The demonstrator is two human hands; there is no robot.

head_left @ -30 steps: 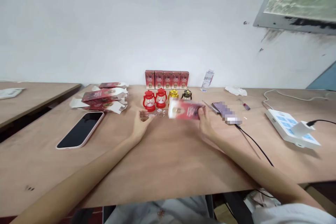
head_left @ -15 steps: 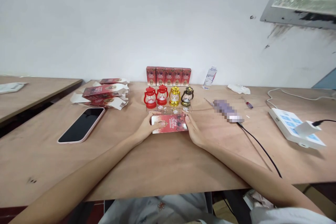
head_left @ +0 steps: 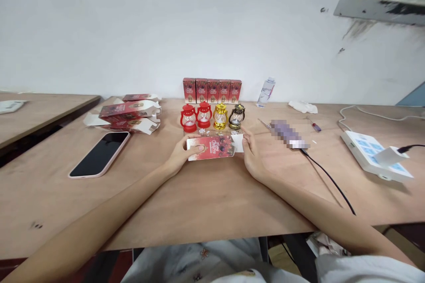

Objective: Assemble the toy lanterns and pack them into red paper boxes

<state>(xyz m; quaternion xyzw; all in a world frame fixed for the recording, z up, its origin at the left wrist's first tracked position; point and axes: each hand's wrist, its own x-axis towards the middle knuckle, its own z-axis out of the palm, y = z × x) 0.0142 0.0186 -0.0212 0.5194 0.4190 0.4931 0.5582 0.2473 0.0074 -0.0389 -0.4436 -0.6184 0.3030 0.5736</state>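
A red printed gift box lies sideways between my hands, above the table. My left hand grips its left end, the thumb across the printed front. At the right end a white flap stands out from the box, and my right hand pinches that flap between thumb and fingers. Just behind the box is a row of small lanterns: two red ones, including the left red lantern, a gold lantern and a dark bronze lantern.
Several closed red boxes stand against the wall. On the left are flattened boxes and a phone. To the right lie a bottle, a tissue, a screwdriver, a blurred purple item on a cable, and a power strip.
The white flap at the box's right end now stands out, with my right hand on it. My right hand has moved slightly right, away from the box body. The whole view has shifted a little.
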